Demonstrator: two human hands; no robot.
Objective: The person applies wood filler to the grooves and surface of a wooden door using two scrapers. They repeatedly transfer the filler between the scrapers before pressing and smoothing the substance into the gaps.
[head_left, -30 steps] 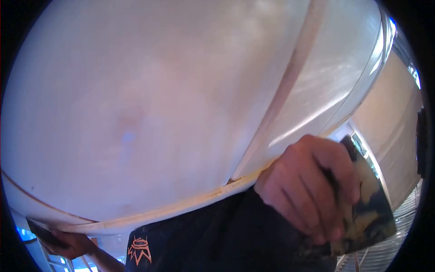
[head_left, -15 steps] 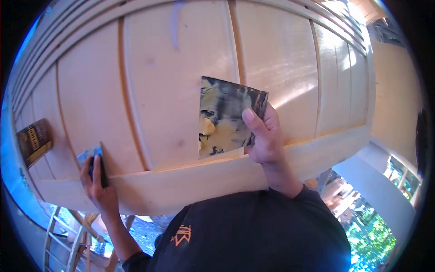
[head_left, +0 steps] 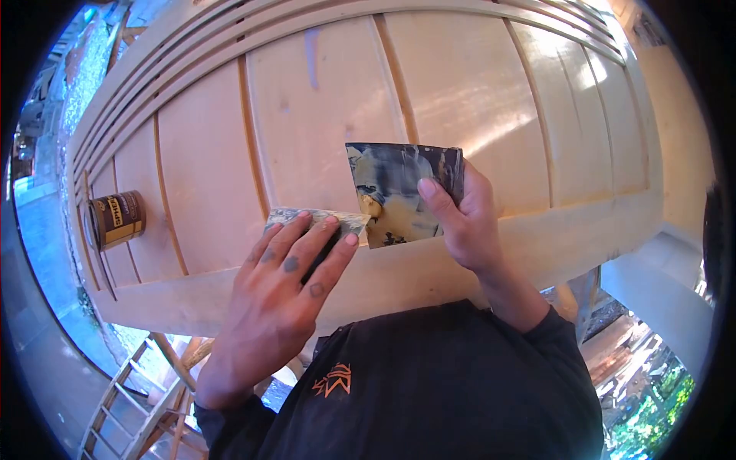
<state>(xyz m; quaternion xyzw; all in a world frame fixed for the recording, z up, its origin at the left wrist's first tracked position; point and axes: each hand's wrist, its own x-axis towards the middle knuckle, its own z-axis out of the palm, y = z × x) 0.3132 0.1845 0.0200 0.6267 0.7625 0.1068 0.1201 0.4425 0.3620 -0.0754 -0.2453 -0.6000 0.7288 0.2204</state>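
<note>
My right hand [head_left: 469, 224] holds up a dark flat plate [head_left: 402, 165], its thumb over the face and the fingers behind. Black smears and a lump of yellowish putty [head_left: 371, 205] lie on that face. In my left hand [head_left: 280, 307] is a wide putty knife [head_left: 351, 221], fingers spread along its putty-smeared blade. One corner of the blade meets the plate's left edge, close to the putty. Both tools are over the lower part of a pale wooden panel [head_left: 322, 153] with grooves between its boards.
A brown tin [head_left: 119, 220] stands on the panel at the left. Raised slats [head_left: 253, 32] run along the panel's far edge. Below on the left is a ladder [head_left: 115, 410], and a wooden sheet [head_left: 675, 130] is at the far right.
My left hand has moved right with the putty knife, from the panel's lower left up to the plate. The plate has stayed nearly in place; the view has shifted a little.
</note>
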